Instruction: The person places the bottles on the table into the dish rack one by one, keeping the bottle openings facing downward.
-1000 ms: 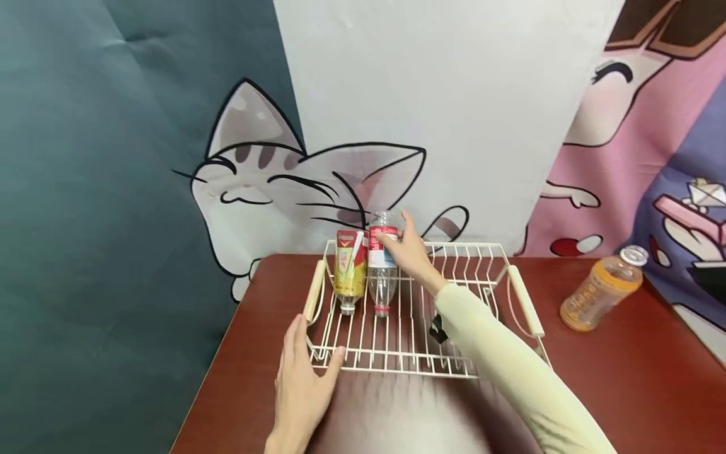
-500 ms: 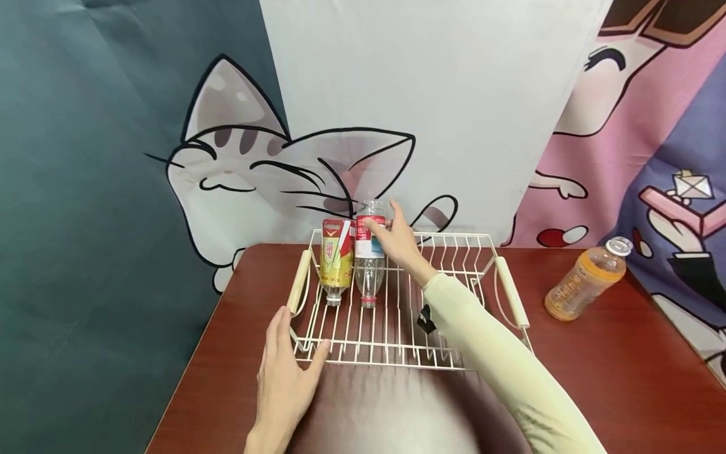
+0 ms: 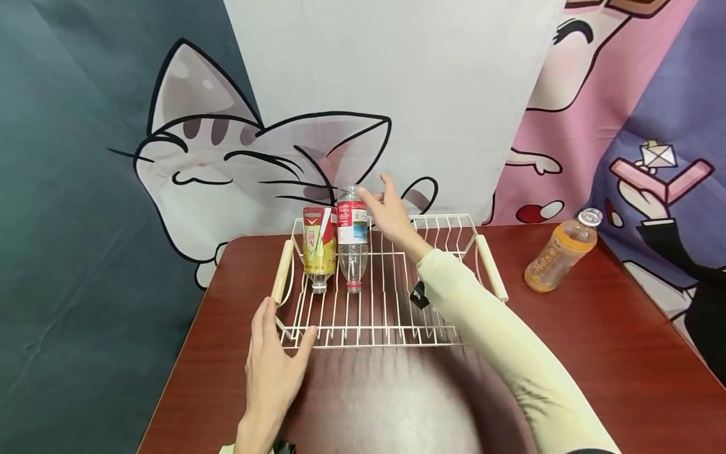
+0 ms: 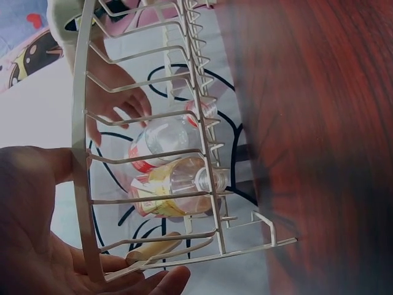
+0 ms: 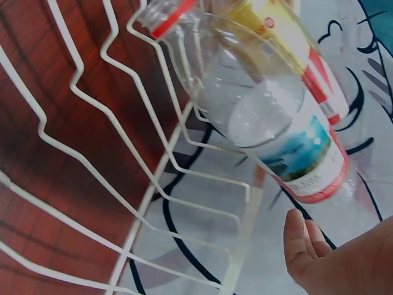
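Note:
A white wire dish rack (image 3: pixel 363 345) stands on the table. Upside down in its left part leans a clear plastic bottle (image 3: pixel 353 234) with a red, white and blue label and a red cap. Left of it, another inverted bottle (image 3: pixel 319 243) has a yellow-and-red label and a white cap. My right hand (image 3: pixel 392 217) is beside the clear bottle's upper end; the right wrist view shows a gap between its loosely bent fingers and the bottle (image 5: pixel 270 117). My left hand (image 3: pixel 275 369) touches the rack's near left corner, fingers extended, thumb at the front rim.
On the table, right of the rack, stands a clear bottle with orange parts (image 3: pixel 561 255) and a white cap. The rack has pale handles (image 3: pixel 491 268) at both ends. A wall cloth printed with cartoon figures (image 3: pixel 210 157) hangs right behind the table.
My right hand has let go of the clear bottle and drawn back to its right; the bottle stays in the rack. My left hand keeps its place at the corner. The head view has shifted.

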`<state>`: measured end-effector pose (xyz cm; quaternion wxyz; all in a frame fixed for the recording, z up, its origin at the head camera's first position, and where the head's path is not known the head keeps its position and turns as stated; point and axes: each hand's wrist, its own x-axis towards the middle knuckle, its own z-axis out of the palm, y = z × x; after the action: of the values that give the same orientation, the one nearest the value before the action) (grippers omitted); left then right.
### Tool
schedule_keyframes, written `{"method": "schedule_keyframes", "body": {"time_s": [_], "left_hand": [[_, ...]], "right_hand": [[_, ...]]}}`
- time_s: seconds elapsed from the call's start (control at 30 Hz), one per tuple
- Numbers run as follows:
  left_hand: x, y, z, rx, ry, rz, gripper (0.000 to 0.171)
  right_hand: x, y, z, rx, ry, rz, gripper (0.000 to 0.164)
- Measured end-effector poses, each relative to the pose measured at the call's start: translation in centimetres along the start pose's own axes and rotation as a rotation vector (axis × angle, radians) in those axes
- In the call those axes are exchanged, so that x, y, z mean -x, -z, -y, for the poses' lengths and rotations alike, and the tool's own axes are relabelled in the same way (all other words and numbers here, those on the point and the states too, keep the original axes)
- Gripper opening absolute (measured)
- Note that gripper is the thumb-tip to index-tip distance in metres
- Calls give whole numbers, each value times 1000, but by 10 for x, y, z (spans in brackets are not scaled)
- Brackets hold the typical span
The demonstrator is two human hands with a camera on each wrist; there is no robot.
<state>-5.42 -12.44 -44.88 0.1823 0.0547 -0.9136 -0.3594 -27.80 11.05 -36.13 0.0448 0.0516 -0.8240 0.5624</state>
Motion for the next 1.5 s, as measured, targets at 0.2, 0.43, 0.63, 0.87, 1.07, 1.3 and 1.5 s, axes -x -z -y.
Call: {"method": "schedule_keyframes", "body": {"time_s": [0.2,0.43,0.63,0.87,1.07,1.3,1.5], "left_hand": [[3,-3,0,5,10,17,96],[0,0,-2,10,5,9,94],[-2,0,-3,17,0,-6,94],[-3,0,-2,19,-6,-9,93],[-4,-1,0,16,-3,-6,94],[-4,1,0,19,-13,-12,93],[-3,2,-1,21,-3,-3,94]], "right_hand": [[10,18,3,11,-21,-28,88],[20,36,21,-41,-5,-13,84],[42,53,31,-153,38,27,75],[81,79,27,-200,24,51,65],[126,99,17,-175,29,85,58],[178,111,-10,-187,104,17,44],[207,112,-36,-345,198,-85,38]]}}
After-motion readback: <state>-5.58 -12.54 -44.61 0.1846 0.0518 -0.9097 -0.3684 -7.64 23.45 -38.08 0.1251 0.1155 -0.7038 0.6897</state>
